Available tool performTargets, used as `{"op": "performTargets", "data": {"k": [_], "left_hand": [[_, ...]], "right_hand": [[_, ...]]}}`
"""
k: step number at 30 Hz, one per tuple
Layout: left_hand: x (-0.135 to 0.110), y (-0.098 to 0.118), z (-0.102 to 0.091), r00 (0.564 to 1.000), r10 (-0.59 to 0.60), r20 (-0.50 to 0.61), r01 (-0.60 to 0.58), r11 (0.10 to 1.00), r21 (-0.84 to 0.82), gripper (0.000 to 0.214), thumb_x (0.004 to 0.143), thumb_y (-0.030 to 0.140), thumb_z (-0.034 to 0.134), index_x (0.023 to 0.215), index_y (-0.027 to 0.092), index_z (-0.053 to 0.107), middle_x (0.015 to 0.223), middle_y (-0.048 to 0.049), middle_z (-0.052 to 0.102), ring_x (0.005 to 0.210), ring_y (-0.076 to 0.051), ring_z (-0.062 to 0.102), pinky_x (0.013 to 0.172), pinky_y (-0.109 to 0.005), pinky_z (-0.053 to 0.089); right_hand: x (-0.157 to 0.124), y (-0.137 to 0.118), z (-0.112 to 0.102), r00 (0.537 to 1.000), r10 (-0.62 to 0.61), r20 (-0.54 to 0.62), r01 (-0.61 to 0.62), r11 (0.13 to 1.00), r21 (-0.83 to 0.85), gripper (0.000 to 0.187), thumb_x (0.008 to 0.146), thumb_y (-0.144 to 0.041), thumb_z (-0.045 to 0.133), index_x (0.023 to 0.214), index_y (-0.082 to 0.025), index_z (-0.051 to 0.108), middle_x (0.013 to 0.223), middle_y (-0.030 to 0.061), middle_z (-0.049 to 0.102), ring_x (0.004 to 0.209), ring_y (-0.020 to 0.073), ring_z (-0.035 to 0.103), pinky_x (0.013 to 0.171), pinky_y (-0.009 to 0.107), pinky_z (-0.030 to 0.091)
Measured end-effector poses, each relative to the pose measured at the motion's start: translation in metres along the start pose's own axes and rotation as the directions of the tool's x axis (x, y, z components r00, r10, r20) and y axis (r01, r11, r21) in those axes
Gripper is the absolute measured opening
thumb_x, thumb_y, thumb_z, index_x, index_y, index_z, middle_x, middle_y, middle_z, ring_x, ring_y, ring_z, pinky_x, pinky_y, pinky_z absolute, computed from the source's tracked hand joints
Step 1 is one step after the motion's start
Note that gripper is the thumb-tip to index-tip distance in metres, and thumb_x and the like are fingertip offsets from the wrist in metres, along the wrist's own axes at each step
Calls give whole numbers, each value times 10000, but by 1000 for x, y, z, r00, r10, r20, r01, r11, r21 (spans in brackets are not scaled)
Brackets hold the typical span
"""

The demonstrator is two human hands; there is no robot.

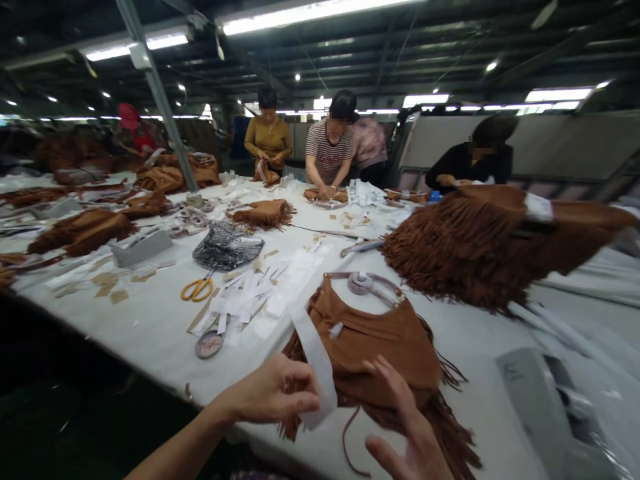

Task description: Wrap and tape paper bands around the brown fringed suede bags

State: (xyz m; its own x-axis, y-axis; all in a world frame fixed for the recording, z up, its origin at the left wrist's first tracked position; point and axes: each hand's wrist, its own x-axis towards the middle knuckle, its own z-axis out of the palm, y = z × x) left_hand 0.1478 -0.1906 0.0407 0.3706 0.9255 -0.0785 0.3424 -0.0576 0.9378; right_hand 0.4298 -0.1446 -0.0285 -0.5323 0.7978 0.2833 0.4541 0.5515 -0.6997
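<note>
In the head view, my left hand (283,390) is closed on a long white paper strip (316,347), which bends upward from the fingers. Just right of it, a brown fringed handbag (373,333) lies flat on the white table, its wrapped handle (367,281) curving away from me. My right hand (407,427) has its fingers spread over the bag's lower part; whether it touches the leather I cannot tell. A thin brown cord (353,443) trails from the bag between my hands.
White strips (240,300), yellow-handled scissors (197,289) and a tape roll (209,344) lie to the left. A heap of fringed brown bags (465,240) stands at right, near a grey box (537,407). Several people work across the table (165,347).
</note>
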Motion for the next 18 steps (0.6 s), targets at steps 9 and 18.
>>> {"op": "performTargets", "data": {"k": [9,18], "left_hand": [[4,-3,4,963,-51,-265,-78,887,-455,375,651,421,786,652,135,545,582,33,520,518,-65,433,497,-175,320],[23,-43,7,891,-230,-391,-142,678,-722,418,646,486,782,648,135,555,605,4,598,503,-85,521,534,-210,440]], "right_hand": [[10,-68,28,930,237,279,-359,746,561,433,768,-569,626,697,-143,649,665,17,610,649,155,552,628,257,453],[-4,-39,42,894,445,58,-404,743,533,490,744,-623,612,754,-138,680,653,10,586,596,131,457,535,232,356]]}}
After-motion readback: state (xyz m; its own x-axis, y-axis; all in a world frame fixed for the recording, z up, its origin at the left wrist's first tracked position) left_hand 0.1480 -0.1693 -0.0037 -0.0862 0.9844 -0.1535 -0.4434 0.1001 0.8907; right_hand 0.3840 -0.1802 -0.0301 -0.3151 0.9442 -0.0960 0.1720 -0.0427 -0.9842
